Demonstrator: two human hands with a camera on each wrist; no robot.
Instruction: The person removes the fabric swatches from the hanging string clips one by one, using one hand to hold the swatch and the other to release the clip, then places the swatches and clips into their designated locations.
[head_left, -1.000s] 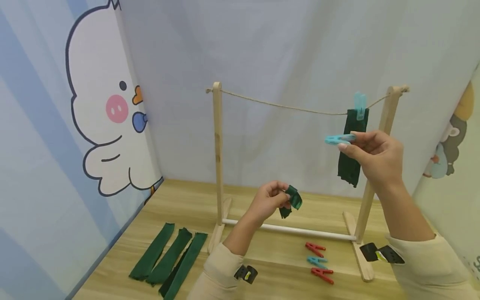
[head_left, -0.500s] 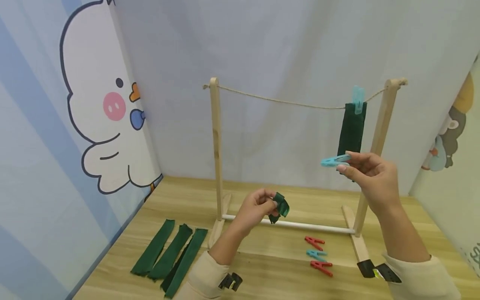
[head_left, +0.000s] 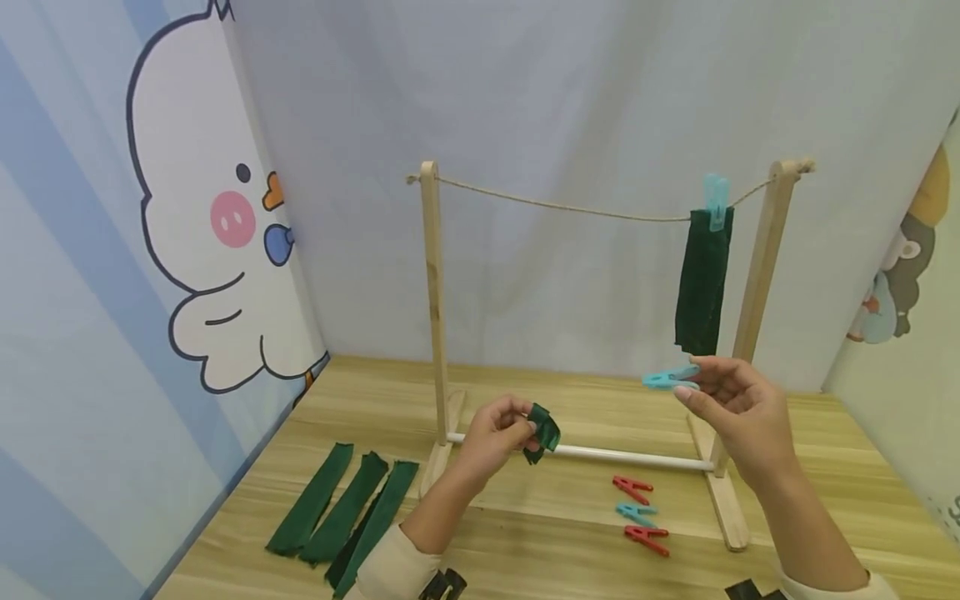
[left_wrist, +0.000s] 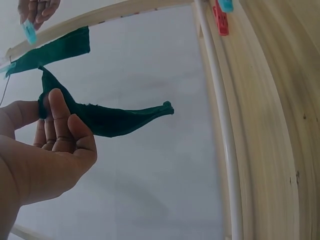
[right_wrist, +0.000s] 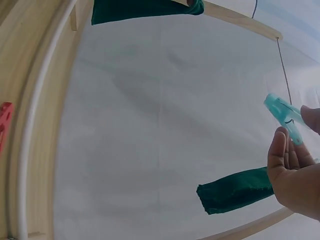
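Observation:
Between thumb and fingers, my left hand (head_left: 495, 442) pinches a strip of dark green cloth (left_wrist: 115, 120), which hangs down loosely in front of the rack. My right hand (head_left: 750, 417) holds a light blue clothespin (head_left: 667, 379) by its handle ends, its nose pointing left. Just behind and above that hand, another green cloth strip (head_left: 703, 283) hangs from the rope (head_left: 562, 205) under a second light blue clothespin (head_left: 716, 202). The pinched cloth and the held clothespin are apart from the rope. In the right wrist view the held clothespin (right_wrist: 282, 112) shows clearly.
A wooden rack stands with a left post (head_left: 435, 308), a right post (head_left: 765, 267) and a white lower bar (head_left: 622, 455). Several green strips (head_left: 311, 500) lie on the table at left. Red clothespins (head_left: 647, 539) and a blue clothespin (head_left: 636, 512) lie in front of the bar.
My right hand has come down with the clothespin, from in front of the hanging strip to below it. My left hand has moved left and down with its cloth.

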